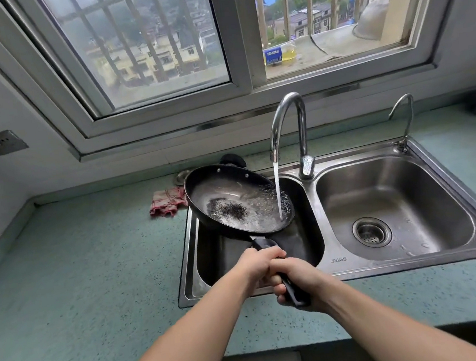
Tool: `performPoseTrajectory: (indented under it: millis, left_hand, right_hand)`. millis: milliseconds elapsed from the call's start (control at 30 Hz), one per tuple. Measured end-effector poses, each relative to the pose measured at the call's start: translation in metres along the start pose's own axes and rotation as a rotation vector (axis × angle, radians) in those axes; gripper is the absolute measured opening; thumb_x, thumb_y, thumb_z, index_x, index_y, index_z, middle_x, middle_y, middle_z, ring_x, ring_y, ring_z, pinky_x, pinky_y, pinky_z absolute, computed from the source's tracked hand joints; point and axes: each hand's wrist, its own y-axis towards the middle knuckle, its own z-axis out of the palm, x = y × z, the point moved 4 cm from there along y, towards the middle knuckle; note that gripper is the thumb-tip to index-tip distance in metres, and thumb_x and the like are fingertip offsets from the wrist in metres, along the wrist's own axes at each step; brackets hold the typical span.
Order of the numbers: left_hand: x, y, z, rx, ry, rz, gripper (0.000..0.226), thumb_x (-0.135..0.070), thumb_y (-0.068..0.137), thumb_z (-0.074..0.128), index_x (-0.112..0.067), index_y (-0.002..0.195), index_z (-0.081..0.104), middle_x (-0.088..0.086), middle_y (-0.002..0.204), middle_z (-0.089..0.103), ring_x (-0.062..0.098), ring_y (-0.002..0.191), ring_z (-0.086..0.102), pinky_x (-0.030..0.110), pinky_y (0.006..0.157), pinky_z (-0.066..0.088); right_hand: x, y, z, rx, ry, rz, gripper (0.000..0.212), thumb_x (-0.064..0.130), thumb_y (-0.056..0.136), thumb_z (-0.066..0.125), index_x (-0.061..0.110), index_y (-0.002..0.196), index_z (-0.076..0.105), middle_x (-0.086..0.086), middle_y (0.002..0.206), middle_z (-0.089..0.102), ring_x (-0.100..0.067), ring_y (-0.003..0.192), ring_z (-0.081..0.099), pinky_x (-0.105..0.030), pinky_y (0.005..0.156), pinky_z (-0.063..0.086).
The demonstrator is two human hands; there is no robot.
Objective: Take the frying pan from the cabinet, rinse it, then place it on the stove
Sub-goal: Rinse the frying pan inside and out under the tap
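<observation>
The head view shows, nearest to the camera, two bare forearms that reach over the green bench. The right hand is closed around the rear end of the black handle, and the left hand is closed around the same handle a little further forward, so both grips are clamped on the frying pan. The pan hangs over the left basin of the sink, tilted, with its far right edge lower. The stream of water from the faucet hits the inside near this low edge — a dark patch in the middle stays outside the stream.

To rinse well, I think the person should swing the pan so the water runs over the dark patch, then tip it to pour everything into the basin. The pan should stay low — splashes can reach the bench and the red cloth behind. The stove is not visible here.
</observation>
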Motion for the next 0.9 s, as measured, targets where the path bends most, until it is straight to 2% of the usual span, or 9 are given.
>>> performPoseTrajectory:
  millis: [200, 267, 333, 400, 500, 667, 800, 900]
  left_hand:
    - [0.009, 0.006, -0.008, -0.002, 0.094, 0.02, 0.016, -0.023, 0.075, 0.068, -0.015, 0.068, 0.056, -0.004, 0.044, 0.048, 0.011, 0.034, 0.043, 0.02, 0.048, 0.039]
    - [0.008, 0.007, -0.011, -0.008, 0.095, 0.04, 0.026, -0.032, 0.063, 0.071, -0.013, 0.078, 0.06, -0.002, 0.053, 0.054, 0.012, 0.04, 0.048, 0.021, 0.05, 0.041]
    - [0.006, 0.006, -0.012, -0.036, 0.049, 0.039, 0.03, -0.03, 0.065, 0.073, -0.012, 0.083, 0.058, 0.0, 0.055, 0.054, 0.012, 0.04, 0.048, 0.02, 0.047, 0.041]
    - [0.001, 0.001, -0.012, -0.033, -0.019, 0.014, 0.019, -0.018, 0.079, 0.066, -0.014, 0.073, 0.049, -0.002, 0.045, 0.041, 0.011, 0.033, 0.039, 0.015, 0.039, 0.035]
    - [-0.004, -0.007, -0.015, -0.015, -0.025, -0.064, 0.039, -0.015, 0.082, 0.057, -0.018, 0.048, 0.038, -0.004, 0.036, 0.027, 0.011, 0.025, 0.028, 0.01, 0.035, 0.027]
    - [-0.013, -0.02, -0.023, -0.072, 0.054, -0.07, 0.048, -0.015, 0.074, 0.059, -0.015, 0.03, 0.042, -0.005, 0.033, 0.033, 0.011, 0.025, 0.033, 0.01, 0.036, 0.03]
    - [-0.015, -0.037, -0.014, -0.068, 0.081, -0.057, 0.049, -0.016, 0.075, 0.056, -0.017, 0.028, 0.041, -0.005, 0.034, 0.034, 0.01, 0.026, 0.035, 0.011, 0.035, 0.03]
    - [-0.016, -0.055, -0.002, -0.083, 0.092, -0.042, 0.039, -0.016, 0.077, 0.054, -0.019, 0.04, 0.043, -0.004, 0.035, 0.039, 0.011, 0.028, 0.039, 0.013, 0.036, 0.033]
  right_hand:
    - [-0.007, 0.001, 0.005, 0.032, 0.067, 0.021, 0.025, 0.004, 0.089, 0.039, 0.014, 0.068, 0.045, 0.004, 0.047, 0.038, -0.006, 0.036, 0.037, -0.016, 0.038, 0.032]
    - [-0.008, 0.003, 0.007, 0.042, 0.131, 0.033, 0.028, 0.004, 0.089, 0.037, 0.016, 0.064, 0.042, 0.005, 0.046, 0.036, -0.006, 0.035, 0.035, -0.016, 0.037, 0.031]
    - [-0.008, 0.004, 0.009, 0.054, 0.217, 0.044, 0.035, 0.006, 0.089, 0.036, 0.018, 0.057, 0.041, 0.007, 0.045, 0.033, -0.004, 0.033, 0.033, -0.015, 0.035, 0.03]
    - [-0.007, 0.006, 0.014, 0.074, 0.303, 0.046, 0.045, 0.008, 0.089, 0.035, 0.021, 0.047, 0.042, 0.009, 0.042, 0.029, -0.003, 0.03, 0.03, -0.014, 0.032, 0.029]
    - [-0.005, 0.004, 0.025, 0.094, 0.427, 0.032, 0.049, 0.007, 0.088, 0.036, 0.021, 0.041, 0.038, 0.009, 0.038, 0.026, -0.003, 0.027, 0.028, -0.014, 0.029, 0.028]
    - [-0.001, -0.008, 0.038, 0.185, 0.535, 0.036, 0.046, 0.007, 0.088, 0.035, 0.019, 0.043, 0.037, 0.01, 0.037, 0.029, -0.002, 0.026, 0.03, -0.013, 0.029, 0.03]
    - [0.0, -0.028, 0.033, 0.252, 0.483, 0.061, 0.043, 0.007, 0.088, 0.037, 0.018, 0.046, 0.042, 0.01, 0.04, 0.035, -0.002, 0.028, 0.035, -0.012, 0.031, 0.032]
    - [-0.002, -0.044, 0.025, 0.271, 0.444, 0.08, 0.042, 0.008, 0.088, 0.038, 0.018, 0.047, 0.042, 0.01, 0.04, 0.037, -0.001, 0.028, 0.037, -0.013, 0.031, 0.034]
